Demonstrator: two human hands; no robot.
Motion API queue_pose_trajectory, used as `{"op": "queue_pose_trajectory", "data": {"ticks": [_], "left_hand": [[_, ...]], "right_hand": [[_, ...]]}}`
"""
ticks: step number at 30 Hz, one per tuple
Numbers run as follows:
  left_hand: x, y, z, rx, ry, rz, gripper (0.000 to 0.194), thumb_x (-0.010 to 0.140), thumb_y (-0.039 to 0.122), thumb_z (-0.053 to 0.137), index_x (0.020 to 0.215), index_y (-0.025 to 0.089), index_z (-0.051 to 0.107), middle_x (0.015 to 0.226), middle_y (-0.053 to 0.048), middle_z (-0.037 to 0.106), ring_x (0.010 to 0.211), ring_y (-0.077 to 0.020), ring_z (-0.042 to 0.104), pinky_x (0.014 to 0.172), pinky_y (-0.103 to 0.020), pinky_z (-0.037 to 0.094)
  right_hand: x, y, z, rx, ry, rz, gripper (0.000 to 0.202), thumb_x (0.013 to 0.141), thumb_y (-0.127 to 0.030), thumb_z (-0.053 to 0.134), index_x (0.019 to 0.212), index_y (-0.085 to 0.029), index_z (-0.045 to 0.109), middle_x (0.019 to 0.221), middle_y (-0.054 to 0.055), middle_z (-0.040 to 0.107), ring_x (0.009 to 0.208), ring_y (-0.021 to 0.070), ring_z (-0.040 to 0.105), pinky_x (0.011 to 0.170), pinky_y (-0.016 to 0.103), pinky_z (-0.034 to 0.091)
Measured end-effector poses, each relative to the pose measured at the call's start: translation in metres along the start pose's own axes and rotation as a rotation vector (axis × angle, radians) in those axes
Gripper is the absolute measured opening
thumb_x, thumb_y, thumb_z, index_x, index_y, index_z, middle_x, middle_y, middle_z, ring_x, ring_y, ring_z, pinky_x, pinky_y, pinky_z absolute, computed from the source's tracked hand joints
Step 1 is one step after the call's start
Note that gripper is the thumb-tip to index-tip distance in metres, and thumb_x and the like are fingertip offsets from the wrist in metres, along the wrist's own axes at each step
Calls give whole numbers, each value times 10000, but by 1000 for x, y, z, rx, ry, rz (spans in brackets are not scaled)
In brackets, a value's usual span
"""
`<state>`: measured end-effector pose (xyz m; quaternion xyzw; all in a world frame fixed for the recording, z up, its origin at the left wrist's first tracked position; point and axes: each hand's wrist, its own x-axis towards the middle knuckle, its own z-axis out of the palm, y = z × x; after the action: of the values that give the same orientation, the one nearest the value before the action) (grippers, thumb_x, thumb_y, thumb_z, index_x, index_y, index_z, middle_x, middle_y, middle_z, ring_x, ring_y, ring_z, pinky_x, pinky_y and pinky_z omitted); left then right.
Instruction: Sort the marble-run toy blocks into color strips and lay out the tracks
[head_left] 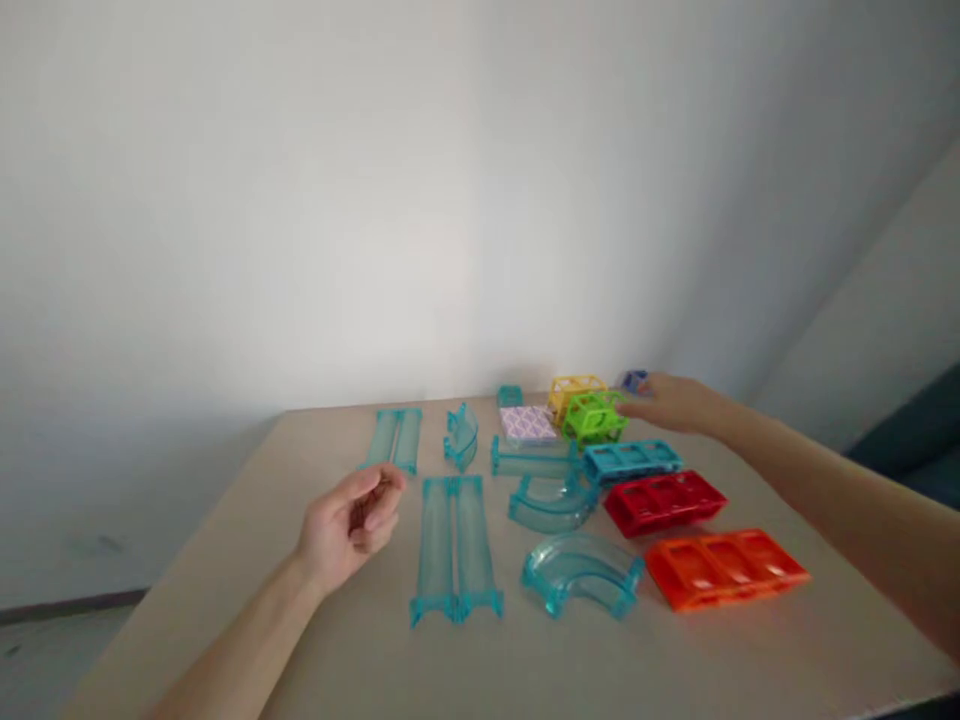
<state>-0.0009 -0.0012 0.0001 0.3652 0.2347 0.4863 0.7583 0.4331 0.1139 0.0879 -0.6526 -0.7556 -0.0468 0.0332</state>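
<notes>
My left hand (352,525) is raised over the table, its fingers loosely curled in with nothing visible in them. Beside it lie two straight clear-teal track pieces (454,545), side by side. My right hand (675,403) reaches to the far right, thumb pointing left. A small dark-blue block (636,381) sits at its fingers, partly covered by them. Just left of the thumb stands a green open-frame block (595,417), with a yellow frame block (574,392) behind it. Below my right forearm are a blue block (632,460), a red block (666,502) and an orange block (724,568).
Curved teal tracks (581,570) lie near the middle, one behind another. Farther back are a straight teal piece (534,459), a pale purple patterned stack (528,424), a small teal piece (510,396) and another track pair (396,438). A wall (450,200) rises behind the table (360,650).
</notes>
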Motion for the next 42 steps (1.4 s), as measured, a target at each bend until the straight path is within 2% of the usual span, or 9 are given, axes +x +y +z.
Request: {"op": "queue_pose_trajectory", "data": {"ticks": [3, 5, 8, 11, 16, 22, 32, 36, 42], "left_hand": [[0, 0, 0, -9, 13, 18, 227, 834, 320, 551, 824, 130, 674, 489, 57, 348, 375, -40, 180, 358, -190, 139], [-1, -1, 0, -10, 16, 23, 220, 832, 310, 552, 823, 126, 673, 492, 56, 356, 374, -39, 185, 359, -189, 140], [-1, 0, 2, -4, 20, 31, 214, 818, 304, 570, 822, 119, 675, 493, 52, 370, 372, -39, 200, 358, -190, 139], [-1, 1, 4, -7, 46, 36, 216, 811, 311, 584, 817, 115, 676, 500, 48, 387, 375, -38, 216, 360, -190, 144], [1, 0, 5, -11, 92, 50, 203, 805, 307, 596, 808, 119, 673, 502, 49, 389, 375, -36, 220, 362, -187, 142], [2, -1, 3, -8, 134, 66, 192, 786, 292, 612, 794, 111, 675, 503, 47, 394, 370, -36, 239, 362, -189, 152], [4, -1, 4, -4, 139, 59, 194, 781, 291, 610, 792, 109, 673, 522, 35, 411, 385, -43, 275, 371, -192, 175], [3, 1, 4, -2, 148, 69, 190, 783, 286, 603, 785, 107, 667, 526, 34, 410, 388, -44, 280, 373, -190, 186], [3, 3, 3, 3, 162, 77, 187, 781, 287, 600, 782, 110, 661, 528, 32, 413, 392, -47, 287, 373, -188, 197]], "right_hand": [[-29, 2, 5, 3, -144, -143, 195, 736, -212, 612, 900, -161, 703, 932, 136, 727, 890, 287, 672, 803, 350, 501], [-45, -1, 10, 19, -184, -227, 201, 740, -194, 609, 916, -191, 704, 966, 103, 724, 930, 267, 662, 837, 337, 491], [-55, -4, 22, 55, -152, -347, 225, 803, -240, 577, 994, -181, 682, 1010, 119, 705, 951, 273, 648, 853, 369, 485], [-52, 0, 34, 75, -99, -381, 209, 849, -243, 532, 986, -173, 673, 980, 128, 700, 915, 273, 649, 820, 379, 493], [-44, 6, 44, 91, -48, -414, 252, 797, -251, 625, 1039, -200, 674, 1097, 129, 663, 1023, 295, 610, 906, 408, 460], [-40, 10, 50, 140, -3, -435, 117, 816, -236, 580, 874, -193, 672, 874, 92, 681, 827, 243, 634, 774, 353, 493], [-46, 19, 52, 236, 56, -414, 111, 814, -295, 581, 836, -236, 673, 804, 59, 690, 755, 232, 642, 725, 346, 495], [-36, 19, 45, 256, 148, -327, 207, 834, -380, 539, 815, -212, 658, 817, 56, 693, 786, 227, 647, 746, 346, 496], [-13, 13, 48, 199, 249, -164, 258, 798, -395, 551, 861, -172, 666, 880, 114, 694, 832, 277, 644, 758, 382, 484]]}}
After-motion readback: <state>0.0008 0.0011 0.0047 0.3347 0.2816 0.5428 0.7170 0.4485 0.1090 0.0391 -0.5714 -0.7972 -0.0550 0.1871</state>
